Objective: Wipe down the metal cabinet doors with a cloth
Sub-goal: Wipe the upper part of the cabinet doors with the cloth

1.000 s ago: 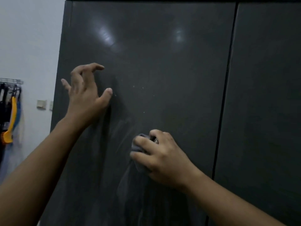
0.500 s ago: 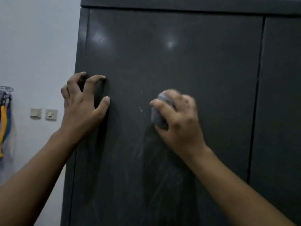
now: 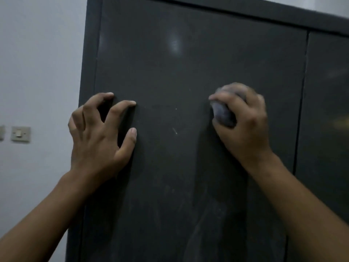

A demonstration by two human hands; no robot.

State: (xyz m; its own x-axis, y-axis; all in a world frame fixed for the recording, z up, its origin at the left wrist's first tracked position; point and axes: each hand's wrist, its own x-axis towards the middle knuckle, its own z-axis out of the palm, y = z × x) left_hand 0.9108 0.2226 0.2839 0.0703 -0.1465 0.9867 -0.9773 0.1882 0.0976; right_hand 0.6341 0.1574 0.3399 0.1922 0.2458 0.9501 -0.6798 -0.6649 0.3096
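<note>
At 9 o'clock in your view a pale wall switch (image 3: 20, 133) sits on the plain wall, well clear of the job. Next comes your left hand (image 3: 100, 137), which holds nothing. Its fingers are arched like a claw, with the tips and thumb braced on the left door (image 3: 170, 63) near its hinge-side edge.

The door is a tall, flat, dark grey panel with its long axis vertical. The finish is smooth and slightly glossy, with a soft glare patch toward 12 o'clock. A few pale specks and a short scratch lie between your hands, and dusty streaks run down toward 6 o'clock.

At 3 o'clock from the left hand your right hand (image 3: 243, 125) has its fingers curled round the cloth (image 3: 222, 114). The cloth is a soft grey wad pressed against the same door, and it is motion-blurred at the top.

The bare upper panel lies at 12 o'clock from the cloth, so the right hand is probably the one to carry the stroke upward. At 3 o'clock from it the vertical seam (image 3: 302, 103) is near, with the right door (image 3: 328, 110) beyond.
</note>
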